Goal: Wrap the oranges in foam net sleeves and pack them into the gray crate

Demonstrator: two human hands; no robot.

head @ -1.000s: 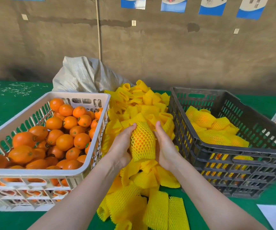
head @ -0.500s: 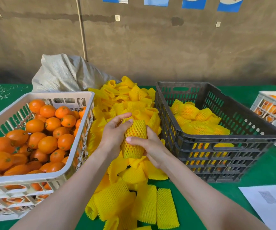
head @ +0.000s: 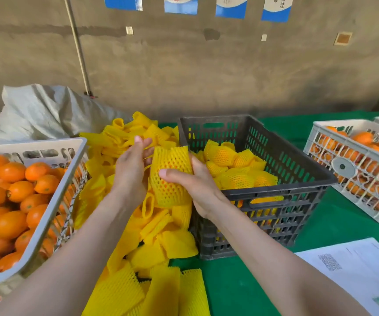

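Note:
An orange in a yellow foam net sleeve [head: 169,179] is held upright between both hands, just left of the gray crate [head: 281,192]. My right hand [head: 195,185] grips its right side, thumb across the front. My left hand [head: 131,172] touches its left side with fingers extended upward. Several wrapped oranges [head: 234,169] lie inside the gray crate. A white crate [head: 47,201] at the left holds several bare oranges [head: 8,195]. A pile of empty yellow sleeves [head: 156,247] fills the gap between the two crates.
A gray woven sack [head: 47,112] lies behind the sleeve pile. Another white crate with oranges [head: 361,169] stands at the right. A printed paper sheet [head: 354,270] lies on the green table cover [head: 229,288] at the front right. A concrete wall rises behind.
The sleeved orange has shifted right, up to the gray crate's left wall. My right thumb now lies across its front, and the view has swung to the right.

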